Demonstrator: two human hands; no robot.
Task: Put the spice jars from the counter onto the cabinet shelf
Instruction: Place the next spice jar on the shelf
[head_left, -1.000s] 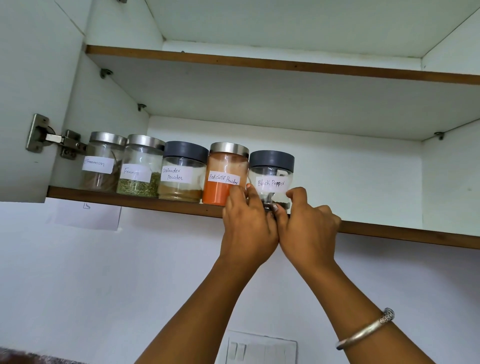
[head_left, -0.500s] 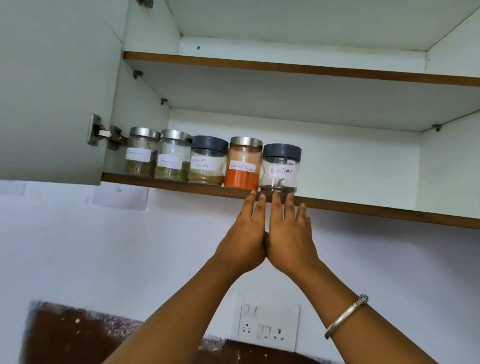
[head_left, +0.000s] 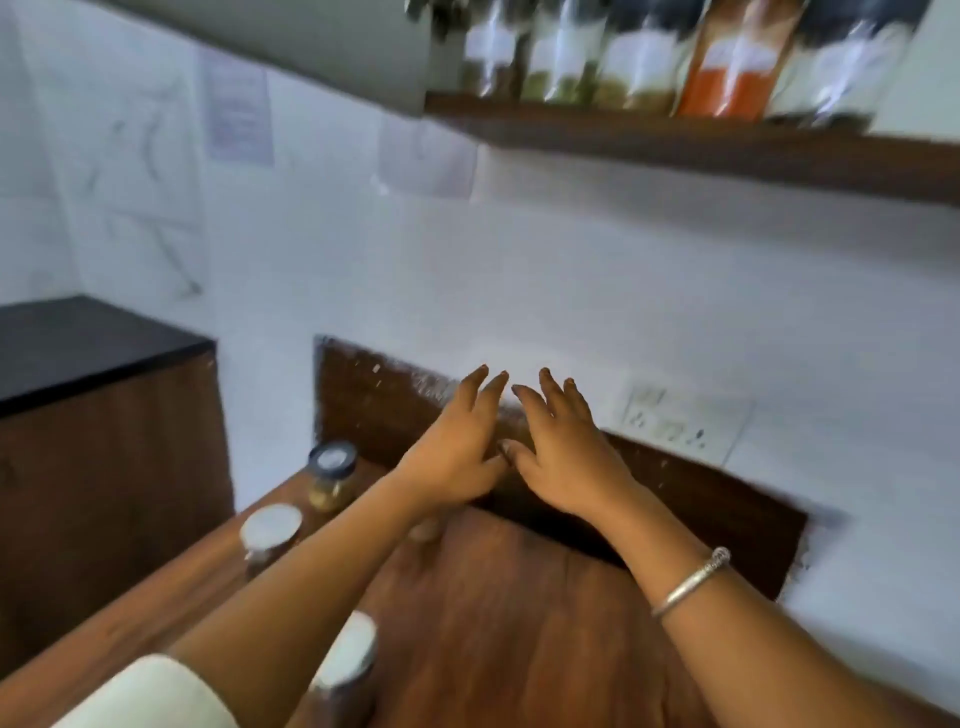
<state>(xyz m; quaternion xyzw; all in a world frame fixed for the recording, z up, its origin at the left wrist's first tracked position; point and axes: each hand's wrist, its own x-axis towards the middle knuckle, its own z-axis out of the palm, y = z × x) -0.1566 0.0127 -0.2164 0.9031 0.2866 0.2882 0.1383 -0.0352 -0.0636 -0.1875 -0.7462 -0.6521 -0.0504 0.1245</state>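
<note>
Several labelled spice jars, blurred, stand in a row on the cabinet shelf (head_left: 675, 140) at the top right, the orange one (head_left: 732, 78) among them. On the wooden counter (head_left: 519, 623) below stand three more jars: a dark-lidded jar (head_left: 332, 475) at the back, a silver-lidded jar (head_left: 270, 532) in front of it and another silver-lidded jar (head_left: 348, 660) partly hidden behind my left forearm. My left hand (head_left: 457, 447) and my right hand (head_left: 561, 452) hover side by side above the counter, fingers straight and spread, holding nothing.
A white wall with a switch plate (head_left: 670, 423) lies behind the counter. A dark cabinet with a black top (head_left: 78, 348) stands to the left. Papers (head_left: 239, 111) are stuck on the wall under the open cabinet door.
Both hands have let go of the black pepper jar on the shelf and dropped down over the counter. The view has swung down from the cabinet to the counter.
</note>
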